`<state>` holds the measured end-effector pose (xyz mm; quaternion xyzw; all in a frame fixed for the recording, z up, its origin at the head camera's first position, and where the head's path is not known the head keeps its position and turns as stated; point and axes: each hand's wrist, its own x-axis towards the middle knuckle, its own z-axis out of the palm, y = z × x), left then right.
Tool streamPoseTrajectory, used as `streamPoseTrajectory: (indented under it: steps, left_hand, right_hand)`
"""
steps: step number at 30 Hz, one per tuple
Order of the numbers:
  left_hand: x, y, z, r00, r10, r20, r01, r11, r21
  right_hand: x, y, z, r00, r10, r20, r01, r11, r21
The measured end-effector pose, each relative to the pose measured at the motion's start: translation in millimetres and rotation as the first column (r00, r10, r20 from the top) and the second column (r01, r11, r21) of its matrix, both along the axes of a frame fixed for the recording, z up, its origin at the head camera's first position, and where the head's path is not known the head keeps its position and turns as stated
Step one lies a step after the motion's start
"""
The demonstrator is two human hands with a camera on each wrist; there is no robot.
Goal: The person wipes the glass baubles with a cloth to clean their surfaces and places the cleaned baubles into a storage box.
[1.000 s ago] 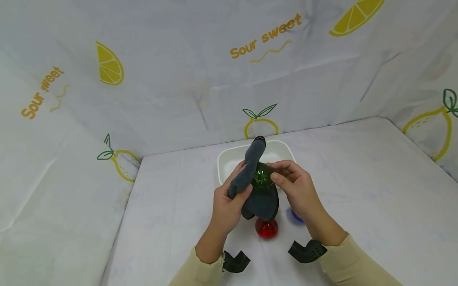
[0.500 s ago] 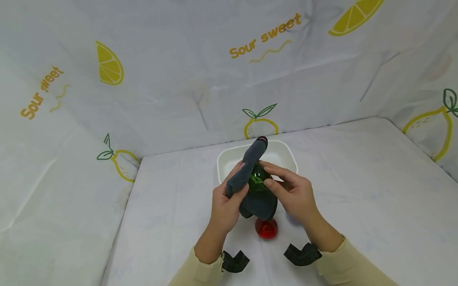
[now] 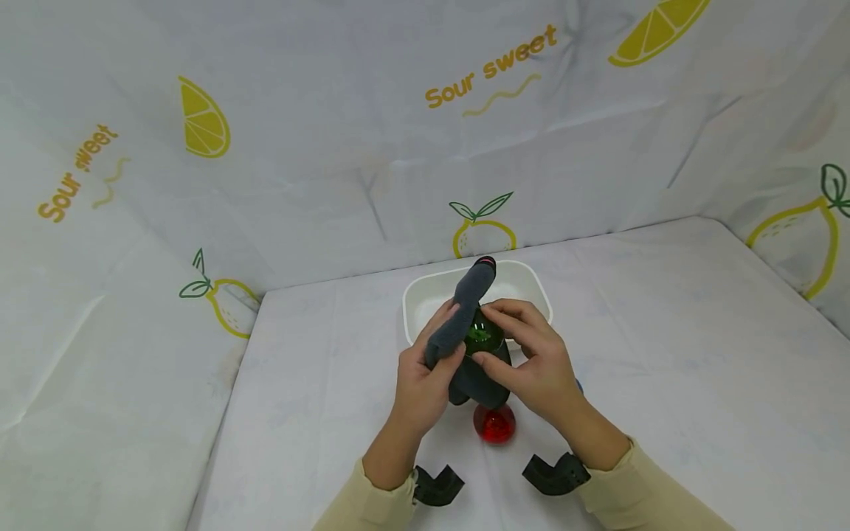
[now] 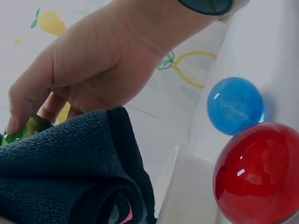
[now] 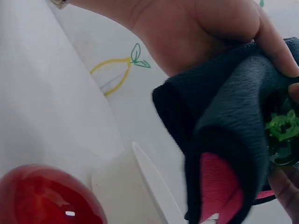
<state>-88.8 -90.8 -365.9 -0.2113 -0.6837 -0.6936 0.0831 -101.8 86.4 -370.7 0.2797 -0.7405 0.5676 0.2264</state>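
My left hand (image 3: 420, 383) grips a folded dark grey cloth (image 3: 475, 286), whose pink underside shows in the right wrist view. Tucked against the cloth is a clear green ball (image 3: 483, 336), partly covered by its folds. My right hand (image 3: 534, 361) pinches that ball from the right, thumb low and fingers on top. A flap of cloth hangs below the ball. Under the hands, a red ball (image 3: 494, 425) rests on the table. A blue ball (image 4: 235, 106) sits near it, mostly hidden behind my right wrist in the head view.
Behind the hands stands a white tub (image 3: 534, 284), partly covered by them and the cloth. A white sheet with lemon prints (image 3: 485, 234) rises at the table's back edge. Black curved mounts (image 3: 556, 473) stick out at both wrists.
My right hand has shifted left and its thumb has slid lower on the green ball, which turned slightly. The left hand and cloth have barely moved. The red ball has stayed put.
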Motion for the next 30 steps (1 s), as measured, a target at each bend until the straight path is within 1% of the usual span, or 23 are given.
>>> streamPoseTrajectory:
  steps: [2, 4, 8, 11, 14, 16, 18, 20, 22, 24, 26, 28, 30]
  left_hand:
    - [0.4, 0.4, -1.1, 1.000, -0.001, 0.000, 0.001, 1.000, -0.016]
    - [0.8, 0.7, -1.8, 1.000, 0.006, -0.007, -0.006, 0.999, -0.036]
    - [1.4, 2.2, -0.7, 0.999, 0.022, -0.024, -0.023, 0.998, -0.059]
    - [1.2, 4.3, 0.8, 0.999, 0.033, -0.028, -0.034, 0.998, -0.061]
    - [1.6, 5.7, 0.6, 0.999, 0.039, -0.030, -0.040, 0.997, -0.060]
    - [1.7, 6.0, -0.1, 0.999, 0.038, -0.035, -0.040, 0.998, -0.058]
    - [1.8, 5.8, -0.6, 0.998, 0.044, -0.037, -0.046, 0.997, -0.060]
    - [1.9, 5.3, -0.5, 0.998, 0.056, -0.035, -0.058, 0.997, -0.052]
    - [1.8, 4.9, -0.1, 0.997, 0.066, -0.030, -0.067, 0.997, -0.041]
    - [2.0, 4.6, 0.6, 0.998, 0.063, -0.021, -0.064, 0.998, -0.022]
    - [2.2, 4.8, 1.2, 0.999, 0.047, -0.009, -0.047, 0.999, -0.004]
    - [2.8, 5.0, 1.9, 0.999, 0.034, 0.000, -0.034, 0.999, 0.000]
    - [3.6, 5.2, 2.5, 1.000, 0.027, 0.002, -0.027, 1.000, -0.006]
  right_hand:
    - [-0.2, 1.1, 1.6, 1.000, 0.003, -0.009, -0.003, 0.999, 0.033]
    - [-0.4, 1.0, 1.6, 1.000, 0.009, -0.023, -0.008, 0.999, 0.043]
    - [2.1, -2.6, 1.7, 0.999, -0.035, -0.036, 0.037, 0.998, 0.053]
    - [2.8, -5.1, 0.8, 0.993, -0.080, -0.087, 0.086, 0.994, 0.062]
    - [0.5, -6.0, -1.9, 0.977, -0.091, -0.191, 0.105, 0.993, 0.062]
    - [-1.1, -6.6, -3.2, 0.961, -0.100, -0.259, 0.121, 0.991, 0.065]
    - [-2.3, -7.4, -4.1, 0.947, -0.118, -0.299, 0.143, 0.988, 0.064]
    - [-2.9, -8.1, -4.7, 0.937, -0.152, -0.314, 0.176, 0.983, 0.049]
    - [-3.1, -8.2, -5.2, 0.936, -0.180, -0.303, 0.196, 0.980, 0.022]
    - [-2.7, -7.4, -5.1, 0.946, -0.196, -0.259, 0.202, 0.979, -0.005]
    - [-2.0, -6.3, -4.4, 0.966, -0.183, -0.182, 0.178, 0.983, -0.043]
    - [-0.8, -4.9, -2.7, 0.987, -0.144, -0.076, 0.138, 0.987, -0.085]
    - [0.0, -3.8, -1.0, 0.995, -0.095, 0.028, 0.098, 0.986, -0.137]
